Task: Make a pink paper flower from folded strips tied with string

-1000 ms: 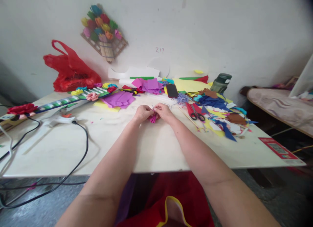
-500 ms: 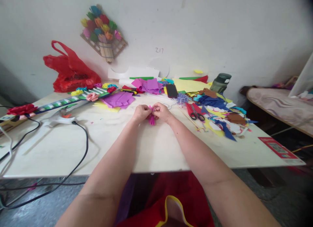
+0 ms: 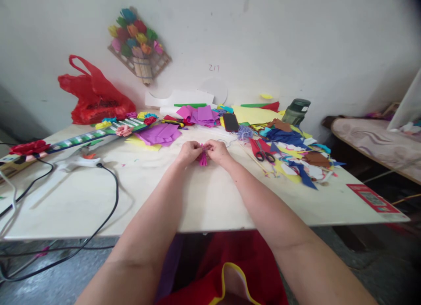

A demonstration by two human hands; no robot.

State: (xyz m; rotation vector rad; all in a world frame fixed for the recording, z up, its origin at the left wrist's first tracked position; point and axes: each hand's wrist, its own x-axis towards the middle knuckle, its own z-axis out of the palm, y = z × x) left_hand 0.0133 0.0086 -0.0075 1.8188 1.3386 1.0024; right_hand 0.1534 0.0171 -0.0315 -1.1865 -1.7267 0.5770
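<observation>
Between my hands, over the middle of the pale table (image 3: pixel 210 200), is a piece of pleated pink paper (image 3: pixel 203 159), its lower end fanned out towards me. My left hand (image 3: pixel 190 152) pinches it from the left with closed fingers. From the right, my right hand (image 3: pixel 215 150) pinches it too, its fingertips close to those of the left. The fingers hide the paper's middle. A thin strand runs from behind my right hand towards a tangle of bluish-purple yarn (image 3: pixel 245 132).
Scissors (image 3: pixel 264 152) and a heap of coloured paper scraps (image 3: pixel 292 151) lie to the right. Further back are a phone (image 3: pixel 230 122), purple paper (image 3: pixel 200 115) and a green bottle (image 3: pixel 296 111). On the left sit a white glue gun (image 3: pixel 83 160) with a black cord and a red bag (image 3: pixel 98 97).
The pink paper has turned slightly, and its fanned lower end now points straighter towards me. My fingers have shifted a little around its middle; both hands still grip it.
</observation>
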